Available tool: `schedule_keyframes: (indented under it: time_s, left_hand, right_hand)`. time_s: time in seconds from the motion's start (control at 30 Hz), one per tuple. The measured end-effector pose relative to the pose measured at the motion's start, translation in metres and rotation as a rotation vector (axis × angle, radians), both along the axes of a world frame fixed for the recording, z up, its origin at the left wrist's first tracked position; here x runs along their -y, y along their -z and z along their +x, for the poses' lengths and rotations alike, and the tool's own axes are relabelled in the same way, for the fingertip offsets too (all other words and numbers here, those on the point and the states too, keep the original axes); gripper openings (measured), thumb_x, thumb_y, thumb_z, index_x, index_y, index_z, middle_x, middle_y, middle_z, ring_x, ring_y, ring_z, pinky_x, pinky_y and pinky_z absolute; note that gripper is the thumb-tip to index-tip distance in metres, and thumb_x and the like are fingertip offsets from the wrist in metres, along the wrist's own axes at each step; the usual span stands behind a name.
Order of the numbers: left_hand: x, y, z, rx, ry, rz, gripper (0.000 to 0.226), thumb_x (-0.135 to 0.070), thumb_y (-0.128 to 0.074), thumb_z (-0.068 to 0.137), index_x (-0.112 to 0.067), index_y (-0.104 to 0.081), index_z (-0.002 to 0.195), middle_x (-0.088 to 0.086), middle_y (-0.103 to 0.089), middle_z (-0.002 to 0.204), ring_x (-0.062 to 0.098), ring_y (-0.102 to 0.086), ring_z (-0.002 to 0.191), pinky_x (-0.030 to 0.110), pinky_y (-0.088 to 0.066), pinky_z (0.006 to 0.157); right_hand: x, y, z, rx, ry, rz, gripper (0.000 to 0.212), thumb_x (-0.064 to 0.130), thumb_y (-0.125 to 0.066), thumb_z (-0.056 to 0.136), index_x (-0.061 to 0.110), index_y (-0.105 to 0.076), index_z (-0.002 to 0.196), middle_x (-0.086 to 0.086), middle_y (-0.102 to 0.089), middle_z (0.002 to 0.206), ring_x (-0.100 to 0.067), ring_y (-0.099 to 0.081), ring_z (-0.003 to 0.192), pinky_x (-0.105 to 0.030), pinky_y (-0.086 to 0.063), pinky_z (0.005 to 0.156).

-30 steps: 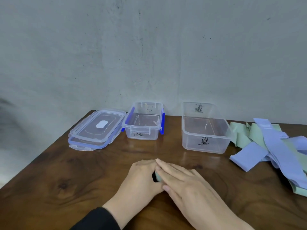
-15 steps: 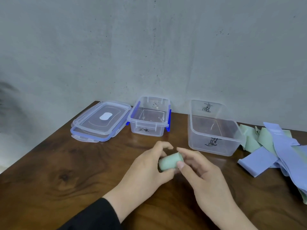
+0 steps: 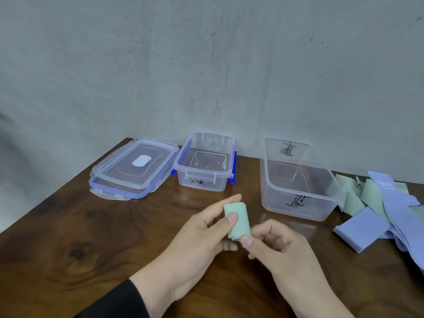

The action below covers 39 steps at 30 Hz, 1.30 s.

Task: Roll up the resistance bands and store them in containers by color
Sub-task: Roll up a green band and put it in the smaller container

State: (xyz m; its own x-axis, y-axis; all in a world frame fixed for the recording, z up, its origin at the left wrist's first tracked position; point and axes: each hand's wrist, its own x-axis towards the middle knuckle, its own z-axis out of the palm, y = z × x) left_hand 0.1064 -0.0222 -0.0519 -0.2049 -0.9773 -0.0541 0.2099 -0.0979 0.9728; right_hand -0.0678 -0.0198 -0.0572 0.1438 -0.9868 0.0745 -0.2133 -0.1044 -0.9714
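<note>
Both hands hold one rolled green band (image 3: 237, 220) above the wooden table (image 3: 91, 237): the left hand (image 3: 197, 239) pinches it between thumb and forefinger, and the right hand (image 3: 273, 244) grips its lower end with curled fingers. Behind stand a small tub (image 3: 206, 180) and a large tub (image 3: 298, 207), with loose bands (image 3: 390, 214) on the right.

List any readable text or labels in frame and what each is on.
Nothing reads clearly.
Small container: black handwritten marks on the near and far walls, illegible.
Large container: black handwritten marks on the near and far walls, illegible.
Lids: blank white patch, no text.
Bands: no print visible.
</note>
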Motion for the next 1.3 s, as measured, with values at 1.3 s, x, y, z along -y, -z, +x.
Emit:
schedule_keyframes:
  time_s: [1.3]
  left_hand:
    - [0.046, 0.006, 0.057, 0.441, -0.494, -0.218, 0.040, -0.053, -0.045, 0.097, -0.041, -0.055, 0.135, -0.022, -0.063, 0.123, -0.006, -0.058, 0.111, 0.025, -0.048, 0.102]
  right_hand:
    - [0.133, -0.084, 0.075, -0.535, -0.102, -0.436, 0.022, 0.031, -0.078, 0.081, 0.037, -0.072, 0.102, 0.013, -0.066, 0.093, 0.000, -0.060, 0.082, -0.004, -0.042, 0.068]
